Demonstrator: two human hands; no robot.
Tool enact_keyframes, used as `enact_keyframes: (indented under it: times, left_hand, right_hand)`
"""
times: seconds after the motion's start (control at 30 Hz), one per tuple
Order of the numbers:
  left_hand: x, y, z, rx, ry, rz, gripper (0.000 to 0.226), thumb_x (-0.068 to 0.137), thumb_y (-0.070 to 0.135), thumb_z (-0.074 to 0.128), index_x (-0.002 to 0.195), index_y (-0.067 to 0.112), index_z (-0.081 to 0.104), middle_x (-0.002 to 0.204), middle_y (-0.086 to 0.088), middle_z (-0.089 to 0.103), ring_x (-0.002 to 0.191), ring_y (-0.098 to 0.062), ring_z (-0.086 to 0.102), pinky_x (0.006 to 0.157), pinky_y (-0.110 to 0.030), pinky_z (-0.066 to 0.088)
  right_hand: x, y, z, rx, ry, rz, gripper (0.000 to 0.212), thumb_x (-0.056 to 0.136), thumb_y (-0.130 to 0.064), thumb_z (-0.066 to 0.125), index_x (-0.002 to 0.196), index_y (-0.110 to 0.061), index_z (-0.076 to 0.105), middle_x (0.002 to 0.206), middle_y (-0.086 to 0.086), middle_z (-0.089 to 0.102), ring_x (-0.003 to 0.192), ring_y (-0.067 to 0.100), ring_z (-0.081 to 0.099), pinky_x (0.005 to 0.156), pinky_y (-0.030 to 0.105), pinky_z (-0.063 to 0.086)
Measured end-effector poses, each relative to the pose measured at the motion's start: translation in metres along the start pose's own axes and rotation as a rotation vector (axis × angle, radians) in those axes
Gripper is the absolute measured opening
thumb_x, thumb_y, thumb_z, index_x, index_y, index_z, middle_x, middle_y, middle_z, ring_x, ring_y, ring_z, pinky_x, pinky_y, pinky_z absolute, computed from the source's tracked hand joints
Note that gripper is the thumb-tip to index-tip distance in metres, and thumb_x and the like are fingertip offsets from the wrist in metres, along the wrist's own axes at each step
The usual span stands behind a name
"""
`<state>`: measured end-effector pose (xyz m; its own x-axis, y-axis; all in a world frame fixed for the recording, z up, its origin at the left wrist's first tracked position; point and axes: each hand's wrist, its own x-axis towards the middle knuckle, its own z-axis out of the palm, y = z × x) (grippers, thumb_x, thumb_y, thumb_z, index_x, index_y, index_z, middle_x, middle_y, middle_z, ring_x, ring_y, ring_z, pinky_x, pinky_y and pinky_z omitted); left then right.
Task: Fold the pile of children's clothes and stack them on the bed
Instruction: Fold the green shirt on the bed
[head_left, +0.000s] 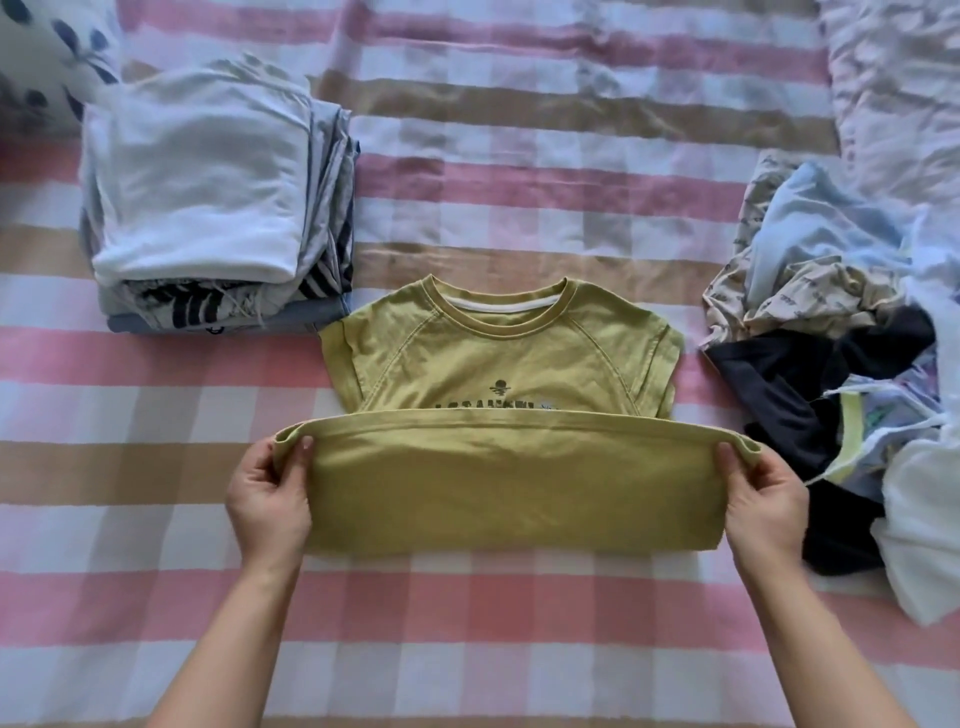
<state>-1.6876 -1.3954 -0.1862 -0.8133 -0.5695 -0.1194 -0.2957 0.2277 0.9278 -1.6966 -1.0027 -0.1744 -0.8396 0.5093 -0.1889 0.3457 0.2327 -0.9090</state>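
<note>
An olive-green child's T-shirt (498, 358) lies face up in the middle of the bed, collar away from me, sleeves folded in. Its lower half is lifted and doubled up over the chest print. My left hand (270, 493) pinches the left corner of that raised hem. My right hand (763, 493) pinches the right corner. A stack of folded clothes (208, 192), white on top, stands at the back left. A loose pile of unfolded clothes (841, 364), light blue, patterned cream, dark navy and white, lies on the right.
The bed is covered by a pink, tan and white checked sheet (519, 156). A leaf-print pillow (47, 62) sits at the far left corner. Rumpled white bedding (898, 78) lies at the far right.
</note>
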Motion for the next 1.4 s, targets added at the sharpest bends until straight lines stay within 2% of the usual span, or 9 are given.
enact_keyframes:
  times: [0.17,0.37,0.47,0.6,0.73,0.87,1.03,1.2,1.4]
  left_hand:
    - [0.050,0.015,0.035,0.136,0.088,0.175,0.011,0.087,0.022,0.063,0.085,0.011,0.063,0.061,0.023,0.059,0.059,0.015,0.049,0.056,-0.003,0.034]
    - [0.104,0.018,0.065,0.150,0.110,0.187,0.021,0.082,0.026,0.069,0.084,0.005,0.068,0.060,0.036,0.057,0.053,0.013,0.045,0.056,-0.010,0.034]
    - [0.118,0.014,0.074,0.154,0.130,0.184,0.025,0.081,0.026,0.070,0.071,0.005,0.060,0.051,0.012,0.054,0.047,0.008,0.041,0.051,-0.013,0.029]
    - [0.125,0.011,0.085,0.275,0.221,0.179,0.031,0.075,0.029,0.074,0.076,0.000,0.066,0.065,-0.015,0.061,0.058,-0.015,0.048,0.056,-0.026,0.028]
    - [0.122,0.012,0.091,0.321,0.237,0.116,0.034,0.072,0.031,0.077,0.077,0.001,0.064,0.072,-0.020,0.064,0.062,-0.029,0.054,0.059,-0.026,0.031]
    - [0.100,0.012,0.081,0.279,0.059,0.074,0.045,0.070,0.025,0.080,0.102,0.002,0.058,0.094,-0.013,0.064,0.082,-0.028,0.060,0.075,-0.036,0.046]
    - [0.028,-0.005,0.042,0.272,0.055,-0.083,0.052,0.075,0.012,0.075,0.120,0.004,0.050,0.117,-0.015,0.057,0.104,-0.030,0.055,0.090,-0.038,0.045]
    - [-0.019,-0.009,0.032,0.076,0.220,-0.344,0.046,0.081,0.007,0.067,0.123,0.001,0.049,0.112,-0.008,0.056,0.105,-0.022,0.055,0.077,-0.002,0.044]
    - [-0.013,0.004,0.047,-0.521,0.368,-0.803,0.012,0.089,0.002,0.057,0.089,0.013,0.056,0.094,-0.001,0.060,0.104,-0.019,0.055,0.073,-0.033,0.058]
  right_hand:
    - [0.060,-0.014,0.034,-0.062,0.040,-0.130,0.012,0.091,-0.018,0.057,0.082,-0.019,0.064,0.063,-0.027,0.060,0.064,-0.005,0.045,0.062,0.015,0.038]
    - [0.114,-0.024,0.069,-0.176,0.090,-0.202,0.024,0.091,-0.019,0.059,0.080,0.002,0.060,0.060,-0.013,0.051,0.059,-0.001,0.039,0.059,0.019,0.033]
    - [0.128,-0.023,0.082,-0.278,0.109,-0.226,0.032,0.090,-0.020,0.060,0.066,-0.001,0.050,0.062,0.011,0.043,0.063,0.022,0.036,0.058,0.031,0.026]
    - [0.134,-0.018,0.091,-0.365,0.139,-0.195,0.040,0.086,-0.018,0.064,0.057,-0.021,0.038,0.053,0.000,0.033,0.059,0.022,0.033,0.056,0.029,0.018]
    - [0.134,-0.017,0.094,-0.427,0.138,-0.133,0.019,0.085,-0.018,0.065,0.085,0.001,0.064,0.071,0.015,0.056,0.068,0.028,0.049,0.064,0.032,0.031]
    - [0.103,-0.024,0.085,-0.493,0.019,-0.151,0.048,0.082,-0.009,0.067,0.126,0.001,0.051,0.123,0.021,0.057,0.114,0.033,0.051,0.098,0.032,0.034]
    - [0.019,-0.007,0.063,-0.486,0.072,-0.110,0.057,0.073,0.000,0.074,0.125,0.007,0.050,0.121,0.027,0.051,0.116,0.040,0.046,0.103,0.041,0.032]
    - [-0.025,0.013,0.057,-0.441,0.210,0.087,0.053,0.076,-0.005,0.073,0.124,0.004,0.051,0.119,0.026,0.051,0.114,0.039,0.045,0.102,0.046,0.033]
    - [-0.016,0.014,0.057,-0.055,0.376,0.434,0.039,0.085,-0.017,0.066,0.120,-0.005,0.054,0.102,0.010,0.058,0.088,0.019,0.056,0.076,0.026,0.044]
